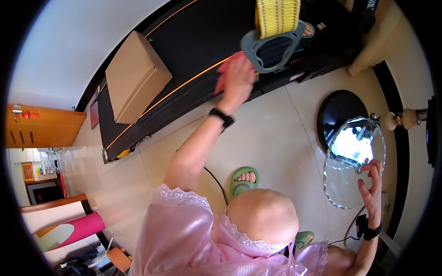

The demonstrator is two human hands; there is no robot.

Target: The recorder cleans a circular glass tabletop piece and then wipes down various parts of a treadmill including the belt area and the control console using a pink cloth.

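My left hand (pixel 238 79) reaches forward and grips a red cloth (pixel 222 77), holding it against the near side rail of a black treadmill (pixel 193 45). Its fingers are blurred and partly hidden. A grey plastic handle (pixel 250 46) on a yellow webbing strap (pixel 278 17) hangs just beyond this hand. Off to the right, my right hand (pixel 373 189) is over a round glass tabletop (pixel 345 188) with a scalloped edge, its thumb and fingers apart. Its fingertips are near a small shiny fitting (pixel 359 169) on the glass; whether they touch it I cannot tell.
A closed cardboard box (pixel 134 76) sits on the treadmill belt. Right of it stand a round black base (pixel 340 107) and a post with beads (pixel 390 120). A black cable (pixel 217 183) crosses the tiles near my green sandal (pixel 244 188). A wooden door (pixel 45 126) is far left.
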